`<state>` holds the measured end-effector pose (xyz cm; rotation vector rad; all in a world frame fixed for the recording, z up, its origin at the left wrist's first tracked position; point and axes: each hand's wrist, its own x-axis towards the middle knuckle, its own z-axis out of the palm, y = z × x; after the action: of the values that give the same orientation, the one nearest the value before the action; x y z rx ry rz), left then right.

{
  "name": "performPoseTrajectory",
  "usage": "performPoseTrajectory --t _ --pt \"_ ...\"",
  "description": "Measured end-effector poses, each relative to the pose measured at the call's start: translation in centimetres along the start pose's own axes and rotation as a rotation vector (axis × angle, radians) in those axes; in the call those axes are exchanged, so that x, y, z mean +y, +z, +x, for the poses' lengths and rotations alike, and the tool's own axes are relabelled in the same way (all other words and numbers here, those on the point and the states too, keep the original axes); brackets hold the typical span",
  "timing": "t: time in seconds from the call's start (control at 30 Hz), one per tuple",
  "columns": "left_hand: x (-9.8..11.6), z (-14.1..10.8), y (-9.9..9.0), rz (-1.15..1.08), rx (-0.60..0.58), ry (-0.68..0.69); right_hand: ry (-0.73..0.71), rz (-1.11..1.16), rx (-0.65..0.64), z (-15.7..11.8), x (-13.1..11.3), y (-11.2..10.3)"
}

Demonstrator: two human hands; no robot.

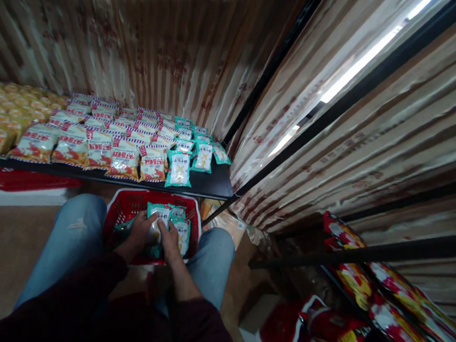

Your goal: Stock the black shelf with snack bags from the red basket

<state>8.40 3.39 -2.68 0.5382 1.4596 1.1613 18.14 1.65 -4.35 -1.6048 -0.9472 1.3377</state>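
Between my knees stands a red plastic basket point(130, 197) with several green-and-white snack packets point(183, 234) in it. My left hand point(141, 229) and my right hand point(169, 238) are closed on one such snack packet point(154, 229), held between them over the basket. The thumbs lie on its front; most other fingers are hidden. On the black shelf point(214, 183) ahead, more green-and-white packets point(179, 169) lie at the right end, just beyond the basket.
Left of the green packets lie rows of white-and-orange snack bags point(123, 159), then yellow packets point(0, 124). Black metal posts point(284, 165) slant up at the right. Large red-and-yellow bags point(395, 313) fill a rack at lower right. Another red basket point(23, 179) sits under the shelf.
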Motion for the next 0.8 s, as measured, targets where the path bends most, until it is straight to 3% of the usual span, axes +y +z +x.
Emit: performPoseTrajectory --t 0.23,0.5,0.67,0.8 --pt "0.3 0.4 -0.4 0.0 -0.044 -0.003 0.071 0.165 -0.033 0.0 0.2 0.3" --pt "0.0 0.2 -0.5 0.017 -0.108 0.019 0.146 0.217 0.023 0.1 0.0 0.2" --pt "-0.7 0.3 -0.5 0.042 -0.07 0.015 0.146 0.145 0.044 -0.5 -0.8 0.0" --pt "-1.1 0.9 -0.5 0.11 -0.021 0.02 0.166 0.211 -0.052 -0.3 -0.5 -0.1"
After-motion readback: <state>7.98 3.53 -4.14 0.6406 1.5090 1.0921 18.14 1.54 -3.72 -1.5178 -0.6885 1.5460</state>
